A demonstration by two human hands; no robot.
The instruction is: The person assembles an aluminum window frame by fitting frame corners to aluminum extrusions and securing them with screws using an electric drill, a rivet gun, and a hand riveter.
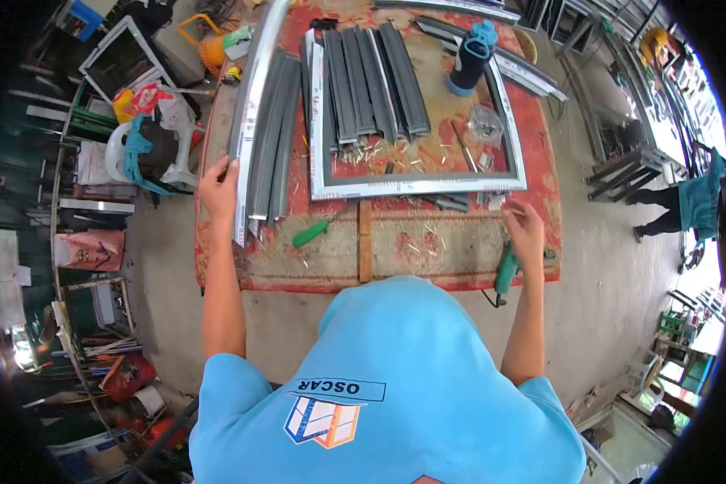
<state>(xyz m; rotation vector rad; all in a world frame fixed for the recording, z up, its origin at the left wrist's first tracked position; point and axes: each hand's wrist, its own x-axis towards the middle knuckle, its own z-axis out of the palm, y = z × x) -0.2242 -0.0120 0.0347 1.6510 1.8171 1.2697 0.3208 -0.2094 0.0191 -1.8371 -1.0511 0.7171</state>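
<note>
My left hand [218, 194] is closed on the edge of a long silver aluminium profile [254, 113] at the table's left side. Right beside that profile lie several dark grey profiles [274, 145]. My right hand [525, 232] has its fingers bent together near the lower right corner of a rectangular window frame [419, 188]. A small pale piece [497, 202] shows right at its fingertips; whether they hold it I cannot tell. Below that hand, a green power tool [506, 270] rests at the table's front edge. A green-handled screwdriver [310, 233] lies between my hands.
Several short grey profiles [371, 81] lie inside the frame, with scattered small screws or pins around them. A dark bottle with a blue lid [470, 60] and a clear plastic container [485, 125] stand on the red worktable [540, 161]. Another person [696, 206] is at the far right.
</note>
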